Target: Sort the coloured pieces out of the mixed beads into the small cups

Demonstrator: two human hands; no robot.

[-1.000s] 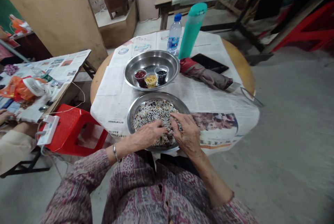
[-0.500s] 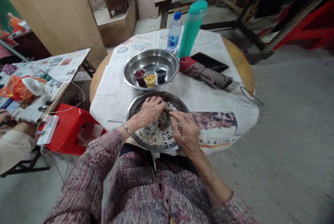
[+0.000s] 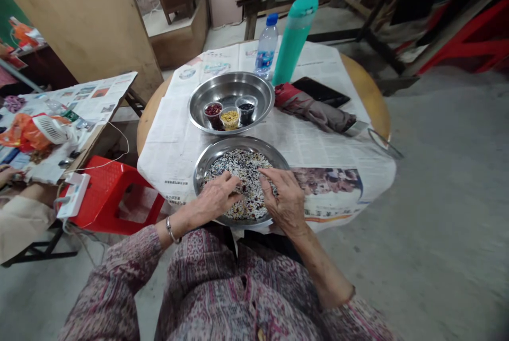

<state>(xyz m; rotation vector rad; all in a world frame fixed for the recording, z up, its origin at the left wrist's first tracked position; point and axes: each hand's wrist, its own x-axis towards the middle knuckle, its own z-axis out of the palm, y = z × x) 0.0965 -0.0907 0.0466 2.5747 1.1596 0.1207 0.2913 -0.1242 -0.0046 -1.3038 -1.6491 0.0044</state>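
A shallow steel basin (image 3: 202,163) holds a loose mix of white grains and dark beans (image 3: 246,163), with specks of yellow and red. Over its left side is my left hand (image 3: 219,192), thumb and fingers parted and nothing seen in them. My right hand (image 3: 283,195) hovers at the right side of the mix, its index finger stretched out and the thumb apart. Behind stands a second steel basin (image 3: 254,89) with three clear plastic cups: red beans (image 3: 213,113), yellow kernels (image 3: 229,118) and black beans (image 3: 247,112).
Newspaper (image 3: 167,134) covers the round table. A water bottle (image 3: 265,49), a tall teal bottle (image 3: 295,38), a folded umbrella (image 3: 314,108) and a dark flat device (image 3: 322,92) stand or lie at the back right. Left are a red stool (image 3: 101,187), a power strip (image 3: 73,195) and another person's arm.
My left hand has drawn back from the middle of the mix toward the basin's near left side, uncovering the grains there. My right hand has stayed nearly in place.
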